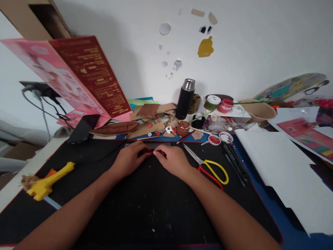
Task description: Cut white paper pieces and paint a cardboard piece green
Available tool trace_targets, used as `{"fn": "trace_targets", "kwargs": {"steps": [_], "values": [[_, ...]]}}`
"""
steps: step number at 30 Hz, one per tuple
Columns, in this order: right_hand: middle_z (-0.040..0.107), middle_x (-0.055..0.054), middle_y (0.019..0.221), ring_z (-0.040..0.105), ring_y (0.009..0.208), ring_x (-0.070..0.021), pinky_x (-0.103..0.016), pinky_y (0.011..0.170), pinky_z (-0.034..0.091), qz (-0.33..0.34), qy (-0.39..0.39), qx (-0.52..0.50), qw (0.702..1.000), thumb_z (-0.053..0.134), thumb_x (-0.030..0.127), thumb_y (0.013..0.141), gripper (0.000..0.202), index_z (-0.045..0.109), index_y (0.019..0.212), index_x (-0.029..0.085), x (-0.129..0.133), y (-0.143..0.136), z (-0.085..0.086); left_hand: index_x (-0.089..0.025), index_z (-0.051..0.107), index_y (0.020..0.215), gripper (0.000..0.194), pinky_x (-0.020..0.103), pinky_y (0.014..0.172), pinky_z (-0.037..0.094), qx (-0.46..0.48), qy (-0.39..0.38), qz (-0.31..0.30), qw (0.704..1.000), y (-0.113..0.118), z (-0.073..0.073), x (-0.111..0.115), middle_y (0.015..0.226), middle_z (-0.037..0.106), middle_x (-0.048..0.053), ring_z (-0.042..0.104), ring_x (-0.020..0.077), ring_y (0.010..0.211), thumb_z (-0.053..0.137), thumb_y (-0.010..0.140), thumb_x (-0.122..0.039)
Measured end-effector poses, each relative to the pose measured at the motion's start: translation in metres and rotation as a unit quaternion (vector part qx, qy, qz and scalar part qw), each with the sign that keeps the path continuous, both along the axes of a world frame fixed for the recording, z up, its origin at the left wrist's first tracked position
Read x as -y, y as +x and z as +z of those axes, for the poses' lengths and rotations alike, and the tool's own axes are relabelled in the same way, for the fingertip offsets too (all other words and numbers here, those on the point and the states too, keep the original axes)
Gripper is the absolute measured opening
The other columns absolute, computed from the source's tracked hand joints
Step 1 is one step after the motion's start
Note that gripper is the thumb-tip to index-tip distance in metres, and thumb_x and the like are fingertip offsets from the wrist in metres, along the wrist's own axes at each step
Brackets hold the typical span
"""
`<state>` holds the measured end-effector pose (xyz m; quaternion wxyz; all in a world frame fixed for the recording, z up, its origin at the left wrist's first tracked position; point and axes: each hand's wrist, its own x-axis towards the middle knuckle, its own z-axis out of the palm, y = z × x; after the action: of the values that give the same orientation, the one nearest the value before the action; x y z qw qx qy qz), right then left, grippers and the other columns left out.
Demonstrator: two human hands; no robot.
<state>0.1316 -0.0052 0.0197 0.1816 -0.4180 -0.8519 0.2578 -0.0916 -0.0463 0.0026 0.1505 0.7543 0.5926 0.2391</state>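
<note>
My left hand (130, 157) rests over the far part of the black mat (140, 208), fingers curled into a pinch. A small red piece (148, 152) shows at its fingertips, too small to name. Close beside it, my right hand (173, 160) has its thumb and fingers pressed together. Whatever lies between them, if anything, is hidden. Just behind both hands is a flat strip like a clear ruler (147, 146), partly covered. To the right of my right hand lie scissors (201, 161) with one yellow and one red handle, blades pointing toward the back.
A yellow glue gun (49, 182) lies at the left. Cardboard scraps (149, 128), a brown paint jar (183, 128) and a black thermos (185, 99) stand along the back. Dark pens or cutters (235, 163) and white paper (275, 163) are on the right.
</note>
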Motion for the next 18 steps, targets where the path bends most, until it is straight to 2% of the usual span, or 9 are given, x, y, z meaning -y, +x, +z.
{"fn": "trace_targets", "kwargs": {"steps": [4,8,11,13,15,18], "values": [[0.085,-0.003,0.100,0.077,0.090,-0.0219,-0.030,0.075,0.045,0.000,0.000,0.003,1.000,0.065,0.033,0.108,0.019,0.081,0.112,0.024,0.000,0.000,0.001,-0.025,0.075,0.106,0.023,0.037,0.082,0.056,0.043,0.013,0.009,0.999,0.001,0.000,0.002,0.102,0.075,0.004,0.073,0.0231,0.091,0.062,0.102,-0.043],[0.085,-0.003,0.100,0.077,0.091,-0.0217,-0.030,0.075,0.045,-0.002,-0.005,0.003,1.000,0.065,0.032,0.108,0.018,0.081,0.111,0.025,0.000,0.000,0.002,-0.023,0.074,0.110,0.025,0.037,0.083,0.057,0.058,0.072,0.065,0.994,-0.012,0.016,0.001,0.102,0.076,0.006,0.071,0.0243,0.093,0.060,0.103,-0.043],[0.085,-0.003,0.100,0.078,0.091,-0.0221,-0.030,0.076,0.046,-0.002,-0.005,0.006,1.000,0.065,0.032,0.108,0.018,0.081,0.111,0.026,0.000,0.000,0.002,-0.023,0.071,0.123,0.031,0.044,0.099,0.056,0.021,0.125,0.134,0.983,-0.043,0.031,-0.006,0.116,0.076,0.010,0.070,0.0301,0.112,0.061,0.101,-0.044],[0.086,-0.003,0.101,0.078,0.092,-0.0224,-0.030,0.076,0.046,-0.001,-0.004,0.006,1.000,0.065,0.032,0.108,0.018,0.081,0.112,0.025,0.000,0.000,0.002,-0.020,0.066,0.135,0.048,0.053,0.112,0.050,-0.035,0.123,0.159,0.979,-0.070,0.036,-0.014,0.130,0.072,0.015,0.064,0.0377,0.127,0.068,0.095,-0.047],[0.086,-0.003,0.103,0.079,0.093,-0.0227,-0.030,0.077,0.047,0.000,-0.003,0.005,1.000,0.064,0.032,0.108,0.019,0.081,0.111,0.025,0.000,0.000,0.002,-0.016,0.059,0.144,0.067,0.061,0.118,0.043,-0.090,0.098,0.156,0.979,-0.097,0.034,-0.023,0.142,0.067,0.020,0.057,0.0452,0.138,0.075,0.087,-0.047],[0.086,-0.003,0.103,0.079,0.095,-0.0231,-0.031,0.078,0.048,-0.001,-0.003,0.006,1.000,0.064,0.032,0.108,0.019,0.082,0.111,0.026,0.000,0.000,0.003,-0.014,0.053,0.150,0.085,0.063,0.121,0.040,-0.138,0.045,0.124,0.982,-0.127,0.027,-0.035,0.153,0.060,0.025,0.052,0.0495,0.144,0.081,0.076,-0.046]]}}
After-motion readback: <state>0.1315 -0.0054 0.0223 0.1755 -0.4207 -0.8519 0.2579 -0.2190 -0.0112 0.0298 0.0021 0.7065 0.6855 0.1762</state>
